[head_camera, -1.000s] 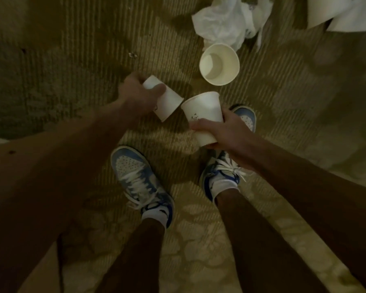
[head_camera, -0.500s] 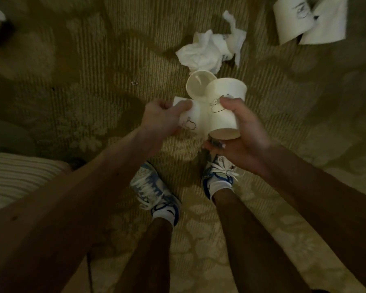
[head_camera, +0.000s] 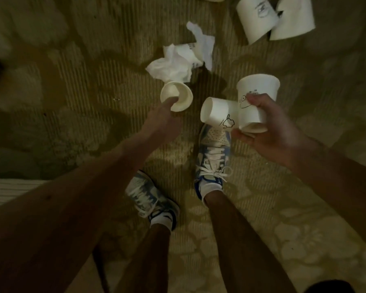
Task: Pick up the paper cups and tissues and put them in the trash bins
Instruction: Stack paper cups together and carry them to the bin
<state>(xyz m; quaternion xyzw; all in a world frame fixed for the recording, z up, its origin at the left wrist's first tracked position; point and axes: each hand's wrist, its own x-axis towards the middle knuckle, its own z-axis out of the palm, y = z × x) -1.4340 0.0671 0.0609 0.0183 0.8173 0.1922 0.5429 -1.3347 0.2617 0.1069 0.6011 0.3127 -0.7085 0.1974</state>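
Paper cups [head_camera: 257,96]: two were clutched crosswise in the right grip [head_camera: 268,132], centre right; the sideways cup [head_camera: 217,114] seemed barely pinned and might drop. The left grip [head_camera: 163,121] touched the floor cup [head_camera: 184,95] at centre; whether it had closed was unclear.

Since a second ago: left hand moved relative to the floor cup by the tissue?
Yes. The left hand went forward to the floor cup beside the tissue; it was apart from it, now its fingertip touches the rim.
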